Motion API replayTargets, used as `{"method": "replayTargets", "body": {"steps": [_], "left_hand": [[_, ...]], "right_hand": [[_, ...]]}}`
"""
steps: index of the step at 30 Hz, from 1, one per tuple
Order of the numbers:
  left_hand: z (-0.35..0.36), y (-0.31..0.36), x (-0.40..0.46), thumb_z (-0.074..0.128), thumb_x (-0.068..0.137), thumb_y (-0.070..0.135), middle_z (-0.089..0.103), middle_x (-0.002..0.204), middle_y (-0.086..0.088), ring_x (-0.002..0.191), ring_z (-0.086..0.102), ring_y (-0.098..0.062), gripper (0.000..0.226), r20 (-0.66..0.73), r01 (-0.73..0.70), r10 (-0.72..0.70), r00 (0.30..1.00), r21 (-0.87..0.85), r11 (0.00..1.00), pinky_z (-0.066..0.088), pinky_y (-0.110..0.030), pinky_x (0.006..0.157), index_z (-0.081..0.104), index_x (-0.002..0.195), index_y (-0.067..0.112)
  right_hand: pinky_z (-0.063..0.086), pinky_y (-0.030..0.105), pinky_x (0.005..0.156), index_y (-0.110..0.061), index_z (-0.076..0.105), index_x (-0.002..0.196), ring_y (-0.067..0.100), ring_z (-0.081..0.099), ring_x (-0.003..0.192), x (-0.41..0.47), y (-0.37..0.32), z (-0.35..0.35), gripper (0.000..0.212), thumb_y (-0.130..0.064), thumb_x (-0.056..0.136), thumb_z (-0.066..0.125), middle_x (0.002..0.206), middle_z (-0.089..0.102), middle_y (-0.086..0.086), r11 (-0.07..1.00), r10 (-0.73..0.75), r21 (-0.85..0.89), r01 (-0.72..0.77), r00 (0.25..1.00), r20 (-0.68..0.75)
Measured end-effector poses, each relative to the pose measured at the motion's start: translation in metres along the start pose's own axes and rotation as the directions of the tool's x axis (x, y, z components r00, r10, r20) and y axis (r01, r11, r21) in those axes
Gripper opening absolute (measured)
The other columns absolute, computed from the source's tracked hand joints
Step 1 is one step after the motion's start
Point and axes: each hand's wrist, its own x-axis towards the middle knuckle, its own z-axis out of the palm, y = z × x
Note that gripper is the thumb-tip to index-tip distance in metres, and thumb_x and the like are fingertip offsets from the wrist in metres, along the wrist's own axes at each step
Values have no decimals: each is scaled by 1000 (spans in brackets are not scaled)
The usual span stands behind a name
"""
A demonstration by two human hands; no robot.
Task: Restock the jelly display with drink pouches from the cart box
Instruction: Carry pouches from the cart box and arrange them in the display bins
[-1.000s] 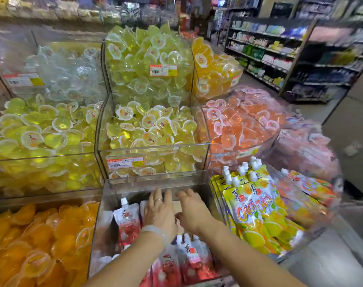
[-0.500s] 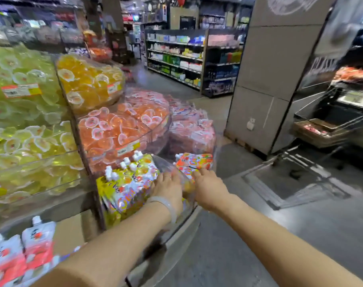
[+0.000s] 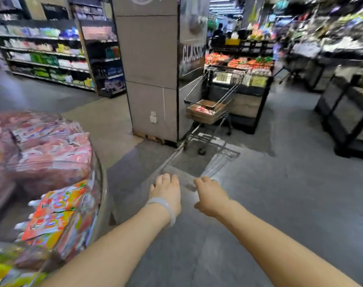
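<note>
Both of my arms have swung off the jelly display (image 3: 52, 183), now at my left with its drink pouches (image 3: 52, 216), so my left hand (image 3: 166, 193) and right hand (image 3: 209, 195) hang over bare floor, fingers loosely curled and seemingly empty, the cart box (image 3: 205, 110) well ahead.

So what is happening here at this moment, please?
A person is restocking a shop display. Both hands are empty now: the left hand and the right hand reach forward over the floor, fingers loosely curled, holding nothing. The display with pouches is at the left. The cart stands ahead beside a pillar, with an open box in it. The view is blurred.
</note>
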Motion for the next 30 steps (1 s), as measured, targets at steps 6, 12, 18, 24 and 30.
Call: {"method": "replayTargets", "body": {"steps": [6, 12, 18, 24, 30], "left_hand": [[-12, 30, 129, 60, 86, 20, 23, 148, -10, 139, 19, -28, 68, 17, -100, 100, 995, -3, 995, 26, -36, 111, 24, 142, 11], [-41, 26, 270, 58, 88, 24, 17, 151, -10, 140, 16, -29, 68, 63, -136, 140, 988, -61, 989, 25, -37, 111, 21, 143, 12], [-51, 41, 395, 58, 88, 20, 24, 146, -10, 137, 23, -28, 60, 107, -155, 157, 982, -27, 988, 30, -36, 108, 28, 139, 11], [-56, 66, 544, 58, 88, 19, 20, 149, -9, 139, 19, -28, 65, 113, -141, 144, 983, -34, 989, 29, -37, 109, 22, 142, 14], [-79, 76, 699, 55, 90, 17, 22, 149, -8, 138, 20, -29, 64, 104, -45, 50, 993, -50, 998, 33, -39, 109, 22, 144, 14]], "right_hand": [[42, 42, 99, -9, 35, 136, 34, 42, 124, 110, 59, -29, 60, -23, 85, 65, 136, 41, 14, 995, 100, 3, -100, 995, -7], [41, 38, 92, -10, 38, 128, 34, 42, 119, 239, 81, -72, 50, -21, 87, 64, 131, 42, 14, 992, 124, 32, -124, 992, -1], [42, 41, 98, -11, 34, 138, 33, 40, 123, 348, 131, -80, 57, -17, 88, 61, 136, 41, 13, 985, 161, 57, -162, 987, 10], [37, 36, 79, -10, 42, 118, 34, 46, 113, 489, 192, -100, 37, -17, 87, 61, 123, 45, 15, 986, 160, 43, -160, 987, 10], [39, 38, 76, -11, 44, 112, 34, 47, 110, 641, 250, -147, 30, -10, 84, 57, 119, 46, 15, 992, 110, 65, -109, 994, -20]]}}
